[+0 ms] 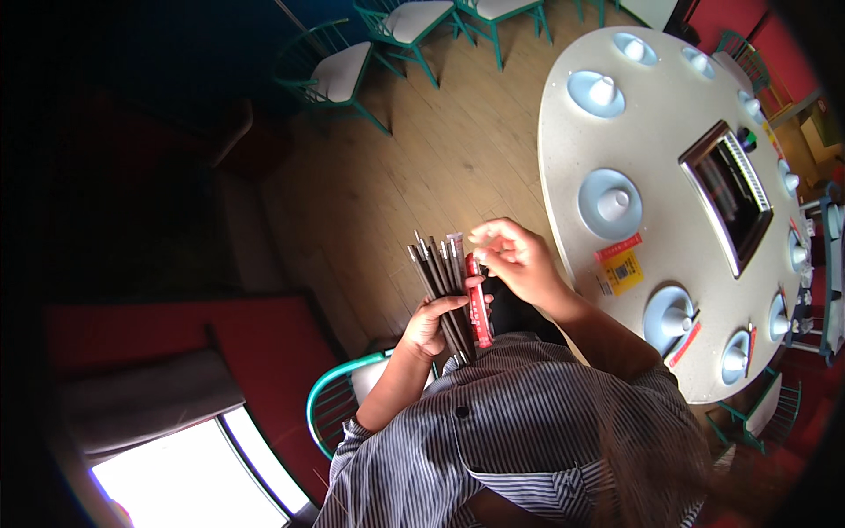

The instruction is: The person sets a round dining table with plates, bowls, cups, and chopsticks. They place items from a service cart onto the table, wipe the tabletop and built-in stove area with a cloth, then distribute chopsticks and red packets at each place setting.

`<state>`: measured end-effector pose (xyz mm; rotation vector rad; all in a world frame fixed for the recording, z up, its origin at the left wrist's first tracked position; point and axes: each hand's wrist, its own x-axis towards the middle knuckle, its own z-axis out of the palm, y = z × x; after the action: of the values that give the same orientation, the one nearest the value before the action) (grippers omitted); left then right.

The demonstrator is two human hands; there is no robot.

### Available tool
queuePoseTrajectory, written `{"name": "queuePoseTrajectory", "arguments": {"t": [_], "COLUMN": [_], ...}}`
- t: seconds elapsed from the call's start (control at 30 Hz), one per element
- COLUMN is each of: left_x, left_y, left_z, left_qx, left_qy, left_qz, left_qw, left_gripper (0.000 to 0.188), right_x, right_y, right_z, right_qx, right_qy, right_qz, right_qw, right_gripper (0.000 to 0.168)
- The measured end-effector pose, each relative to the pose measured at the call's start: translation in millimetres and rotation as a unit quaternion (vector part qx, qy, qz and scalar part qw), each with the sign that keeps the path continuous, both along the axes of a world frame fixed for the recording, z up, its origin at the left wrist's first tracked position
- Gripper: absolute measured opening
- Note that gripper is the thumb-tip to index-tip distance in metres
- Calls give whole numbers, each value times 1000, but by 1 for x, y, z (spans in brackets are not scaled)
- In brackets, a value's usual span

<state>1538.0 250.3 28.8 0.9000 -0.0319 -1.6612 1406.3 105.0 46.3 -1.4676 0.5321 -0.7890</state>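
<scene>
My left hand point(428, 325) grips a bundle of dark chopsticks point(441, 280) with silvery tips, tilted up and away from my striped shirt. Red printed paper packets point(480, 311) are held along the bundle's right side by the same hand. My right hand point(521, 264) is beside the packets' upper end, its fingers curved and apart. The thumb is close to the red paper; whether it touches cannot be made out. To the right, on the table, a light blue plate point(589, 210) carries an upturned white cup point(614, 204).
The pale oval table point(650, 145) has a dark, metal-framed inset point(719, 198) and several more plates with cups. A red paper packet point(618, 247) and a yellow card point(624, 272) lie near its edge. Green chairs point(340, 72) stand on the wooden floor; another chair point(323, 396) is close at my left.
</scene>
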Motion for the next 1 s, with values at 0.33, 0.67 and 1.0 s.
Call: {"name": "queuePoseTrajectory", "arguments": {"t": [0.33, 0.67, 1.0], "left_x": [78, 139, 160], "left_y": [-106, -176, -236], "left_z": [20, 5, -7], "left_qx": [34, 24, 38], "left_qy": [-53, 19, -43], "left_qz": [16, -29, -178], "left_qw": [998, 999, 982], "left_gripper": [33, 42, 43], "right_x": [103, 140, 120], "right_y": [-98, -178, -178], "right_z": [2, -5, 1], "right_qx": [-55, 137, -9], "right_qy": [128, 36, 83], "right_qz": [29, 86, -161], "right_qw": [990, 986, 983], "right_gripper": [29, 14, 39]}}
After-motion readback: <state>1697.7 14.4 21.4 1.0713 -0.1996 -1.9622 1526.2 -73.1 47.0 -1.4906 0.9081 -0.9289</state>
